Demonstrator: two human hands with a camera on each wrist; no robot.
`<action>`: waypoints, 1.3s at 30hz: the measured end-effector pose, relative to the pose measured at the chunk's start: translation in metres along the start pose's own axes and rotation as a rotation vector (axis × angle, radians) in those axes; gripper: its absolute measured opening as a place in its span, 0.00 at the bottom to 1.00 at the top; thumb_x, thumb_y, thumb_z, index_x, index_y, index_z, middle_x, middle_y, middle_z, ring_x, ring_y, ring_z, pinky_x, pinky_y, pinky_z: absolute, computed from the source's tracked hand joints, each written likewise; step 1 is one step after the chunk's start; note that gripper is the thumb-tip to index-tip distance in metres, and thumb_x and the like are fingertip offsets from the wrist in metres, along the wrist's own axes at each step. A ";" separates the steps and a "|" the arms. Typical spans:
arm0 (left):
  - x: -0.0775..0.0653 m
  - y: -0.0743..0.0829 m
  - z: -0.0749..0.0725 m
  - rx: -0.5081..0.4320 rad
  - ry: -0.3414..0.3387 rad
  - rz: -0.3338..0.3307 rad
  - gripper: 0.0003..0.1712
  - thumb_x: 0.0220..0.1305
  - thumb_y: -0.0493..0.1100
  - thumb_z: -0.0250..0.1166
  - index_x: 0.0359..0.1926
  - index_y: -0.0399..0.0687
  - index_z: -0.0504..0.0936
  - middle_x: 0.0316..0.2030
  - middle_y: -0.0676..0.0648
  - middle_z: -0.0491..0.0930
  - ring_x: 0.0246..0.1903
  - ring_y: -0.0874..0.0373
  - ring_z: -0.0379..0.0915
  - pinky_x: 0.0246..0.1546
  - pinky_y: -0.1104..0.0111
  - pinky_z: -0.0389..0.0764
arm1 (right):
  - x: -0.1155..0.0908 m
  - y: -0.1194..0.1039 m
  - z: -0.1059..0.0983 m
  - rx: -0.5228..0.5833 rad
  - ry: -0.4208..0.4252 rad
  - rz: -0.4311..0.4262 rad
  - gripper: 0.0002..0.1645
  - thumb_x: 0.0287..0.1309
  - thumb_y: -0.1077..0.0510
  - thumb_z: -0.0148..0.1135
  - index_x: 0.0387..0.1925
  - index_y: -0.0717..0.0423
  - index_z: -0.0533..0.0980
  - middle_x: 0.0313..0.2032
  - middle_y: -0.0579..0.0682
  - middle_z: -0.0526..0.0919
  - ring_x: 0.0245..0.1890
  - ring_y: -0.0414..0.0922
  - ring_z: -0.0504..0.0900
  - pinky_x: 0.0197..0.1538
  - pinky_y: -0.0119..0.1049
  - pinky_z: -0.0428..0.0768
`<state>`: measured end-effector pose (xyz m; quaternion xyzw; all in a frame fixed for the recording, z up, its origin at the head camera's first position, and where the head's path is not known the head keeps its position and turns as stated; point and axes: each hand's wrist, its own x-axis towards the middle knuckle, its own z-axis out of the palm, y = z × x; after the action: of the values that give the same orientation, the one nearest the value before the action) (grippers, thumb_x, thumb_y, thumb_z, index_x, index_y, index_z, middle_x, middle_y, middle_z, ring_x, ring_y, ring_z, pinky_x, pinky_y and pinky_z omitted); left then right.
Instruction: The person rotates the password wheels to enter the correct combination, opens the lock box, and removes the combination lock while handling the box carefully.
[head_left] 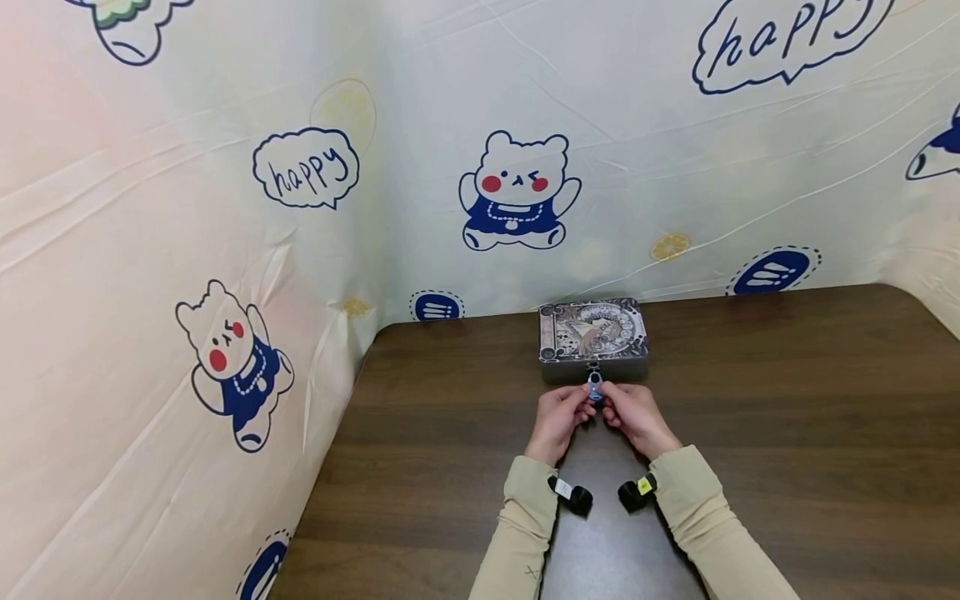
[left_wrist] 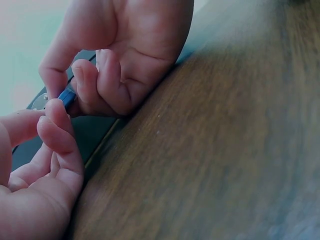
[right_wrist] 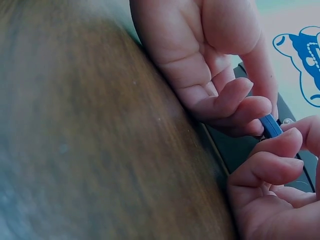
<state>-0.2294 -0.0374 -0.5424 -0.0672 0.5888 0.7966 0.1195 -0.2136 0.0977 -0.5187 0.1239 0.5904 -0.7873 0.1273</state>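
A small blue padlock (head_left: 595, 388) hangs at the front latch of a dark box (head_left: 592, 367) with an ornate printed lid. My left hand (head_left: 557, 422) pinches the padlock from the left between thumb and curled fingers. From the other side my right hand (head_left: 637, 417) pinches it too. Up close, the blue edge of the padlock (left_wrist: 66, 96) shows between the fingertips of both hands in the left wrist view. In the right wrist view the padlock body (right_wrist: 271, 127) is mostly covered by fingers. Whether its shackle is locked cannot be seen.
The box stands at the back edge of a brown wooden table (head_left: 787, 433). Behind and to the left hangs a pale curtain (head_left: 420, 208) with printed bears and words. A small black camera sits on each wrist, over the beige sleeves (head_left: 517, 533).
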 end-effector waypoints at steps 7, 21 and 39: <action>-0.001 0.001 0.000 -0.001 0.003 0.002 0.06 0.63 0.36 0.63 0.36 0.34 0.82 0.20 0.53 0.78 0.17 0.66 0.73 0.19 0.78 0.74 | 0.002 -0.001 0.000 0.067 0.009 0.039 0.18 0.66 0.57 0.52 0.18 0.53 0.72 0.15 0.42 0.69 0.15 0.34 0.67 0.18 0.23 0.66; -0.002 0.003 0.000 0.006 0.002 0.004 0.06 0.63 0.36 0.63 0.35 0.34 0.82 0.20 0.53 0.78 0.18 0.66 0.73 0.20 0.78 0.74 | 0.005 0.002 0.000 0.043 0.011 0.037 0.18 0.65 0.57 0.52 0.18 0.54 0.72 0.15 0.42 0.69 0.14 0.34 0.67 0.18 0.23 0.67; -0.002 0.000 0.001 -0.008 0.004 0.006 0.06 0.63 0.34 0.62 0.36 0.34 0.82 0.19 0.53 0.78 0.17 0.66 0.73 0.19 0.78 0.74 | -0.002 -0.001 0.001 -0.041 0.017 -0.008 0.17 0.63 0.60 0.52 0.18 0.53 0.73 0.13 0.41 0.69 0.13 0.34 0.66 0.19 0.24 0.67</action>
<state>-0.2279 -0.0368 -0.5414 -0.0674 0.5858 0.7993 0.1154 -0.2124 0.0971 -0.5170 0.1255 0.6082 -0.7744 0.1215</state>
